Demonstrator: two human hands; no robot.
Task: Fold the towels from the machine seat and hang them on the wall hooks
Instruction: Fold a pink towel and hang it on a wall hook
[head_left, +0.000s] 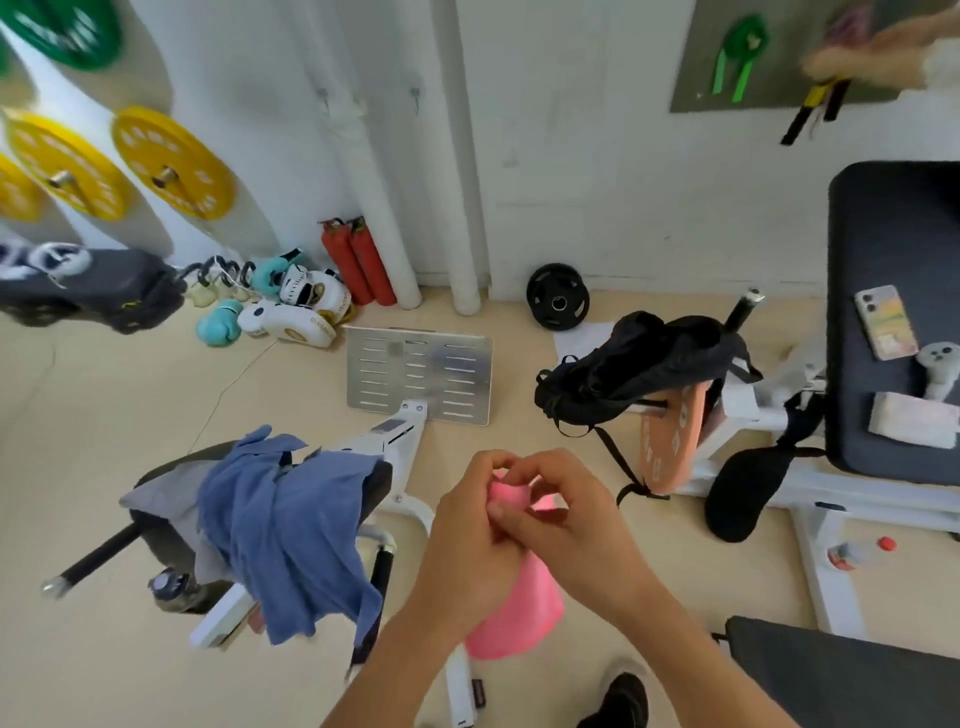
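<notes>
Both hands — left hand (470, 525), right hand (566, 512) — pinch the pink towel's (519, 608) top edge, grip clamped, likely aligning corners for folding. Blue towel (280, 535) waits draped on the machine seat (156, 525) — wall hooks (414, 96) well apart.

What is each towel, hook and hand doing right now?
pink towel: held up at its top edge, hanging down, not hung yet.
blue towel: unfolded, draped over the machine seat.
grey towel: lying under the blue one on the seat.
wall hooks: bare.
left hand: fingers curled, pinching the pink towel.
right hand: fingers curled, pinching the pink towel.
</notes>
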